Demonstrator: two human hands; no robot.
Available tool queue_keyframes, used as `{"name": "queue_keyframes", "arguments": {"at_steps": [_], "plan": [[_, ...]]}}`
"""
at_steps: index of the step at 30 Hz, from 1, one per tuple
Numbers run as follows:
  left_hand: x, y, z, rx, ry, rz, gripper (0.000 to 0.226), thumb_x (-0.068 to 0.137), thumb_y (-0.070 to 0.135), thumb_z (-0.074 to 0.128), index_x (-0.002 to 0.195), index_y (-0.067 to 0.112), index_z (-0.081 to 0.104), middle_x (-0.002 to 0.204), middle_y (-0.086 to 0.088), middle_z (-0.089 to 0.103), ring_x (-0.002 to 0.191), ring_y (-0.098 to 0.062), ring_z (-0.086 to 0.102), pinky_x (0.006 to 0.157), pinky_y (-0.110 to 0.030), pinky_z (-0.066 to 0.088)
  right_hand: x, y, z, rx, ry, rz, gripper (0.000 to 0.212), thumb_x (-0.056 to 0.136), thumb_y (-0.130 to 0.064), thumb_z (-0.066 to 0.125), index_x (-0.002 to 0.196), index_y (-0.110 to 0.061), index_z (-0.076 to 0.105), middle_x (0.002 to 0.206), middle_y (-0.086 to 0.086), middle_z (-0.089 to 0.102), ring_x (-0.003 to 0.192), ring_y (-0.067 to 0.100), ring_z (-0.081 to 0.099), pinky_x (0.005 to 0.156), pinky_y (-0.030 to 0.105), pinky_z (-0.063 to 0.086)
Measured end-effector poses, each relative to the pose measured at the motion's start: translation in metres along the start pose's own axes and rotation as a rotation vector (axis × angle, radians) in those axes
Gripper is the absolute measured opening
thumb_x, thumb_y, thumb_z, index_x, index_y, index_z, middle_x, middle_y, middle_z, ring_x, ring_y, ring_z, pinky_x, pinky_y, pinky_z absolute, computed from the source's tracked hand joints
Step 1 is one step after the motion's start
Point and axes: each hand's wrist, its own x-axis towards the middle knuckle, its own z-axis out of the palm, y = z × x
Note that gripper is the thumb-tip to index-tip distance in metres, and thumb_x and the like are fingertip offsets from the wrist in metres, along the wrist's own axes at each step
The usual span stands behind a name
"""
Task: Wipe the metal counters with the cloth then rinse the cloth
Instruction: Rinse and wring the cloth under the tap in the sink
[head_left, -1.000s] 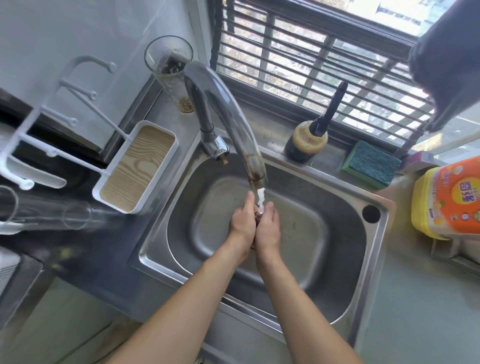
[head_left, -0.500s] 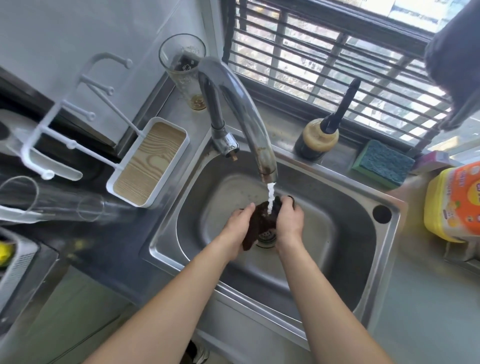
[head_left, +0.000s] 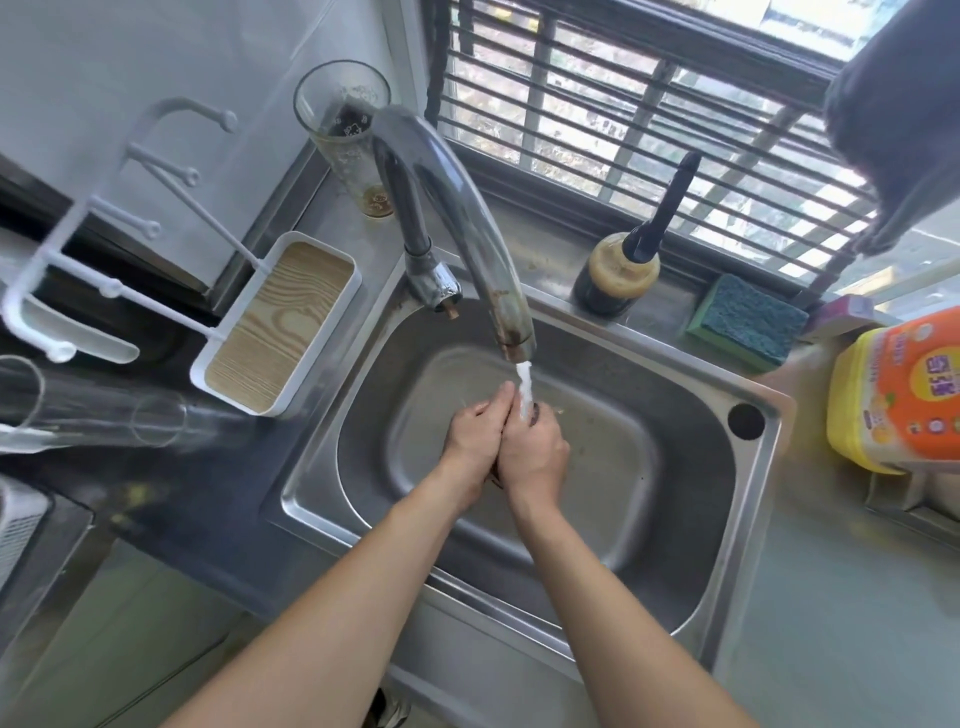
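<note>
Cloth (head_left: 495, 474) barely shows, squeezed between left hand (head_left: 475, 441) and right hand (head_left: 535, 452), both clenched around it under the tap's stream (head_left: 524, 389) at sink (head_left: 675, 613) centre. Risk: spray could splash toward the sponge (head_left: 748, 319) at two o'clock.

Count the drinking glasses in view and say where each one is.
2: a tall glass upright behind the faucet; a clear glass lying sideways at far left. Others may be hidden.
</note>
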Motion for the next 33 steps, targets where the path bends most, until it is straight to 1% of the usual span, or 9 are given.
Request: {"name": "queue_keyframes", "arguments": {"at_steps": [2,7,11,14,18,22,25,29,33], "plan": [[0.0,-0.003,0.0,-0.014,0.005,-0.019,0.039,0.099,0.033,0.061,0.064,0.015,0.065,0.049,0.006,0.061,0.041,-0.007,0.055,0.038,-0.013,0.037,0.012,0.001,-0.001,0.002,-0.067,0.062,0.045,0.107,-0.045,0.041,0.105,-0.012,0.072,0.115,0.022,0.072,0.11,0.043,0.062,0.087,0.041,0.045],[-0.007,-0.006,0.0,0.088,-0.013,-0.028,0.033,0.094,0.035,0.065,0.067,0.015,0.065,0.055,0.002,0.06,0.052,-0.015,0.056,0.051,-0.021,0.045,0.037,0.008,-0.001,0.09,-0.143,0.268,0.046,0.101,-0.04,0.044,0.064,-0.02,0.063,0.095,0.018,0.074,0.101,0.039,0.068,0.092,0.043,0.052],[-0.004,-0.004,-0.004,0.185,-0.092,0.088,0.045,0.08,0.05,0.067,0.077,0.004,0.065,0.069,-0.004,0.063,0.066,-0.018,0.056,0.065,-0.032,0.048,0.041,0.016,-0.001,0.282,-0.07,0.49,0.044,0.097,-0.04,0.042,0.086,-0.011,0.072,0.097,0.016,0.074,0.096,0.037,0.069,0.092,0.046,0.057],[0.004,-0.008,-0.012,0.349,0.035,0.171,0.038,0.089,0.043,0.062,0.094,0.005,0.058,0.086,-0.004,0.067,0.079,-0.019,0.059,0.079,-0.038,0.051,0.043,0.02,-0.001,0.468,0.011,0.587,0.042,0.096,-0.041,0.038,0.085,-0.013,0.067,0.106,0.016,0.073,0.097,0.036,0.069,0.094,0.048,0.058],[0.01,-0.003,-0.023,0.197,0.284,-0.046,0.028,0.102,0.035,0.046,0.115,0.011,0.04,0.116,-0.016,0.06,0.105,-0.031,0.057,0.095,-0.043,0.047,0.028,0.022,0.002,0.43,-0.01,0.357,0.05,0.073,-0.052,0.04,0.099,-0.015,0.063,0.106,0.012,0.07,0.098,0.031,0.065,0.098,0.049,0.055],[0.008,0.0,-0.01,0.081,0.23,-0.092,0.044,0.105,0.042,0.037,0.126,0.009,0.058,0.124,-0.014,0.063,0.115,-0.029,0.059,0.105,-0.041,0.046,-0.007,0.027,0.025,0.377,-0.259,0.189,0.054,0.074,-0.053,0.05,0.114,-0.02,0.064,0.115,0.007,0.067,0.108,0.022,0.062,0.106,0.044,0.048],[0.0,-0.001,-0.003,0.116,0.182,-0.096,0.055,0.104,0.051,0.035,0.101,0.013,0.074,0.107,-0.008,0.072,0.105,-0.023,0.064,0.102,-0.035,0.048,-0.01,0.03,0.029,0.292,-0.225,0.112,0.057,0.085,-0.066,0.048,0.123,-0.025,0.06,0.124,0.006,0.064,0.119,0.024,0.059,0.109,0.043,0.044],[0.0,-0.002,-0.001,0.037,0.143,-0.109,0.058,0.102,0.055,0.039,0.081,0.013,0.073,0.084,-0.002,0.075,0.078,-0.014,0.069,0.073,-0.027,0.053,-0.004,0.028,0.014,0.166,-0.101,-0.001,0.05,0.092,-0.063,0.052,0.098,-0.014,0.062,0.097,0.005,0.073,0.091,0.025,0.063,0.081,0.036,0.046],[-0.002,0.001,0.001,0.077,0.123,-0.066,0.058,0.102,0.053,0.041,0.073,0.014,0.072,0.066,0.004,0.072,0.063,-0.011,0.067,0.056,-0.024,0.048,-0.001,0.024,0.006,0.116,-0.056,0.017,0.053,0.09,-0.066,0.053,0.083,-0.014,0.059,0.077,-0.001,0.069,0.079,0.024,0.062,0.069,0.034,0.041]]}}
